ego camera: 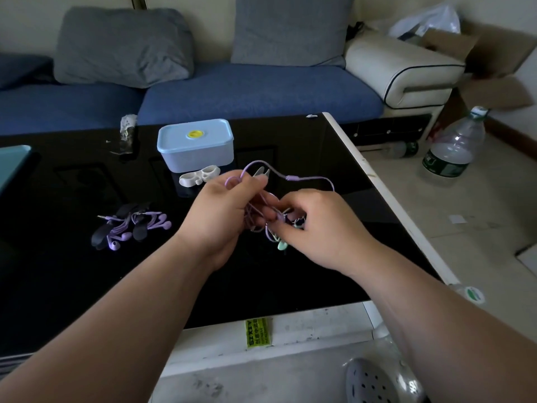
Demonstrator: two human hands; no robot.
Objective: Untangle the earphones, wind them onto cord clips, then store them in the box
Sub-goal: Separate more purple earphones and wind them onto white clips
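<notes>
Earphones, lilac cable in a tangle (258, 209), mint-green earbud (281, 244) dangling: held over the glossy black table (72, 286).
Left hand (220, 210): fingers curled round gathered loops.
Right hand (316, 225): fingertips pinching knotted strands.
Apparently done: lilac earphones wound on black cord clips (130, 226), lying left.
Outstanding: untangling, winding onto the white plastic cord clip (199, 175), storing; pale blue lidded plastic box (195, 145) is closed.

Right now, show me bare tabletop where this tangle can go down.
Bare: the table between the wound earphones and its near edge, and the strip between right hand and white edge. Crowded: around box and cord clip.
</notes>
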